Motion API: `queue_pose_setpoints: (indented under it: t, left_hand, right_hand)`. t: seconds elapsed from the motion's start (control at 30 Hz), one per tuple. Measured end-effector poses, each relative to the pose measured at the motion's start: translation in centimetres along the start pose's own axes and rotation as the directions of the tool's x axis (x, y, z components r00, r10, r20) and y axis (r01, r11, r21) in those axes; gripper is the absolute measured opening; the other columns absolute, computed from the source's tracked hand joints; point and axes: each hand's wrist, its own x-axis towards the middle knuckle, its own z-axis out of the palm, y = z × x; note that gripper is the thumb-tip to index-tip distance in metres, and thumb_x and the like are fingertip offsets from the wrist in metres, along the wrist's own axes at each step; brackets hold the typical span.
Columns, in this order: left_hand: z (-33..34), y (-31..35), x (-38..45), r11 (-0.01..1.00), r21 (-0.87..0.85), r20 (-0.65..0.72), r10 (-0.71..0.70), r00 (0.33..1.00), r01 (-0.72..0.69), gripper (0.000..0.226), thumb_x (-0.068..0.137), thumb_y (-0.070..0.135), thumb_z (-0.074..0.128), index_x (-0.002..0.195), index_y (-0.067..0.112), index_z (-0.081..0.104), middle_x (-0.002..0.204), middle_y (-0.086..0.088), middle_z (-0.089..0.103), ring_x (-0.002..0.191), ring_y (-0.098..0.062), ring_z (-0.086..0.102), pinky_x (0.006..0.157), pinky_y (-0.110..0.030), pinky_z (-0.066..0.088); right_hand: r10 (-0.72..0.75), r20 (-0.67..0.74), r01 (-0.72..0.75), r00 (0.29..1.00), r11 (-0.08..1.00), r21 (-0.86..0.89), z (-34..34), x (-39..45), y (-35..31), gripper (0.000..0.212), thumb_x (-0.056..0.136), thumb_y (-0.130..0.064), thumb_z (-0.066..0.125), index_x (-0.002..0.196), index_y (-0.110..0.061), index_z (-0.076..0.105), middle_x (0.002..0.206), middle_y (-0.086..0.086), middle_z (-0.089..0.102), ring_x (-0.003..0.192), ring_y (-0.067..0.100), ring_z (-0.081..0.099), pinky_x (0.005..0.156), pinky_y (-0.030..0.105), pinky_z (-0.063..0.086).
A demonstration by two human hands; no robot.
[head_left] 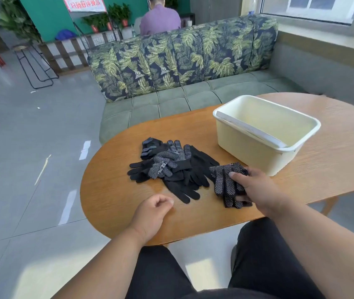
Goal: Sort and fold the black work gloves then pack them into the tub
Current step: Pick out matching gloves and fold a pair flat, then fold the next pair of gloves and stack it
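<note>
A loose pile of black work gloves [171,167] with white grip dots lies in the middle of the oval wooden table [117,190]. To its right a separate pair of dotted gloves [223,180] lies flat, and my right hand [255,188] grips it from the right, thumb on top and fingers beneath. My left hand [152,210] rests on the table in front of the pile, fingers curled in a loose fist with nothing in it. A cream plastic tub [247,145] stands behind the right hand; nothing shows inside it.
A green sofa [171,104] with leaf-print back cushions runs behind the table. A person in a purple top [159,20] sits beyond it, back turned. Grey tile floor lies to the left, with a wire stool [35,63] and potted plants farther off. My dark-trousered legs [258,260] are below the table edge.
</note>
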Motion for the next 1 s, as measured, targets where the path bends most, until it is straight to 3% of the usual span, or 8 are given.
queue_pose_setpoints:
  t: [0.2,0.3,0.47,0.6,0.7,0.8,0.9,1.0]
  left_hand:
    - [0.4,-0.7,0.0,0.994,0.1,-0.082,0.053,0.995,-0.045,0.009,0.094,0.032,0.071,0.087,0.032,0.076,0.085,0.015,0.071,0.081,0.001,0.064,0.072,-0.018,0.043]
    - [0.5,-0.9,-0.1,0.989,0.132,-0.084,0.075,0.994,-0.063,0.009,0.094,0.031,0.071,0.086,0.033,0.075,0.084,0.019,0.071,0.082,0.003,0.063,0.071,-0.012,0.042]
    - [0.6,-0.8,-0.5,0.985,0.149,-0.081,0.094,0.992,-0.082,0.008,0.094,0.029,0.071,0.086,0.031,0.075,0.085,0.013,0.072,0.082,0.002,0.063,0.075,-0.016,0.046]
    - [0.7,-0.8,-0.7,0.983,0.16,-0.077,0.105,0.991,-0.092,0.008,0.093,0.029,0.071,0.086,0.034,0.074,0.086,0.013,0.072,0.084,0.001,0.063,0.075,-0.016,0.047]
    - [0.8,-0.7,-0.9,0.982,0.164,-0.078,0.102,0.992,-0.088,0.008,0.092,0.03,0.071,0.087,0.035,0.074,0.086,0.012,0.071,0.083,0.0,0.063,0.076,-0.019,0.049]
    - [0.8,-0.6,-1.0,0.983,0.162,-0.081,0.1,0.992,-0.085,0.007,0.092,0.03,0.071,0.087,0.035,0.074,0.086,0.009,0.072,0.082,-0.001,0.063,0.075,-0.019,0.048]
    - [0.8,-0.4,-1.2,0.982,0.169,-0.078,0.101,0.992,-0.086,0.007,0.092,0.029,0.071,0.088,0.034,0.073,0.087,0.008,0.071,0.083,0.0,0.062,0.074,-0.017,0.047]
    - [0.8,-0.3,-1.2,0.98,0.185,-0.079,0.094,0.993,-0.078,0.006,0.092,0.029,0.071,0.09,0.034,0.073,0.089,0.01,0.071,0.084,0.002,0.061,0.075,-0.017,0.047]
  right_hand:
    - [0.052,-0.071,-0.06,0.996,0.992,-0.107,-1.3,0.8,0.7,0.023,0.095,-0.032,0.072,0.107,-0.012,0.068,0.074,0.008,0.074,0.056,0.018,0.067,0.052,0.027,0.056]
    - [0.051,-0.083,-0.064,0.995,0.983,-0.17,-1.3,0.9,1.1,0.024,0.097,-0.033,0.07,0.107,-0.012,0.068,0.075,0.009,0.074,0.056,0.019,0.066,0.052,0.028,0.055]
    - [0.001,-0.11,-0.021,0.994,0.983,-0.18,-0.9,0.8,1.2,0.024,0.097,-0.037,0.068,0.106,-0.015,0.069,0.076,0.007,0.073,0.056,0.017,0.064,0.052,0.029,0.052]
    - [0.0,-0.132,-0.045,0.991,0.94,-0.339,-0.7,0.9,1.7,0.024,0.097,-0.037,0.068,0.108,-0.016,0.066,0.082,0.007,0.073,0.053,0.018,0.065,0.05,0.028,0.051]
    - [-0.086,-0.193,-0.025,0.977,0.859,-0.511,-0.6,0.5,1.7,0.037,0.093,-0.044,0.071,0.116,-0.016,0.064,0.083,-0.003,0.07,0.067,0.018,0.069,0.058,0.027,0.05]
    - [-0.151,-0.271,-0.07,0.951,0.746,-0.662,-0.5,-0.1,1.5,0.055,0.085,-0.059,0.07,0.127,-0.028,0.055,0.083,-0.009,0.066,0.08,0.021,0.067,0.071,0.034,0.053]
    - [-0.22,-0.29,-0.067,0.931,0.679,-0.731,-0.3,-0.7,1.2,0.054,0.081,-0.062,0.068,0.124,-0.036,0.047,0.084,-0.007,0.064,0.079,0.025,0.064,0.071,0.036,0.051]
    - [-0.353,-0.242,0.056,0.904,0.658,-0.751,0.3,-1.2,0.8,0.047,0.084,-0.052,0.067,0.124,-0.039,0.047,0.099,-0.008,0.064,0.083,0.021,0.06,0.071,0.034,0.046]
